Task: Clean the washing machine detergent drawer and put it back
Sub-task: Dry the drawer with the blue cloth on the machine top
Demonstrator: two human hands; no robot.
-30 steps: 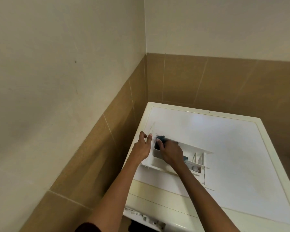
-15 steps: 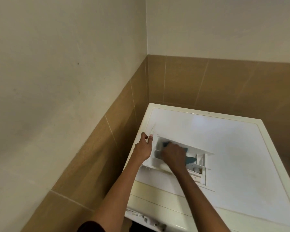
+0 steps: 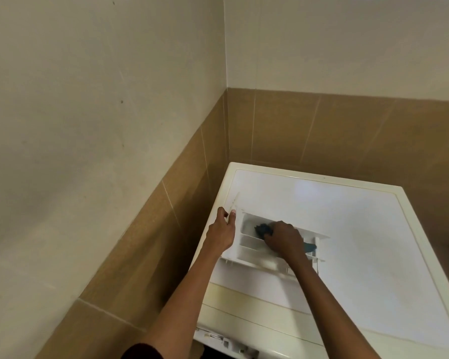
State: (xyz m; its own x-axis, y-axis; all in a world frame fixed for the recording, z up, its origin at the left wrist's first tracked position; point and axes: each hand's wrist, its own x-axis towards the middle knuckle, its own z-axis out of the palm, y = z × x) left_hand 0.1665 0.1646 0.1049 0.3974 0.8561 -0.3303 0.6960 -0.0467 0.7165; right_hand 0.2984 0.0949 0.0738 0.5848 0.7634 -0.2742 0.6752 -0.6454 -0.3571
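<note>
The white detergent drawer lies on top of the white washing machine, near its left edge. My left hand grips the drawer's front panel at the left end, thumb and fingers pinching its edge. My right hand holds a dark blue cloth pressed inside a drawer compartment; a tail of the cloth shows to the right of the hand. The hand hides much of the drawer's middle.
The machine stands in a corner, with brown tiled walls behind and to the left, beige wall above. The empty drawer slot shows at the machine's front, lower left. Bare white top extends right of the drawer.
My right hand has slid with the cloth along the drawer, first toward the right, then back a little left. My left hand keeps its hold on the drawer's left end.
</note>
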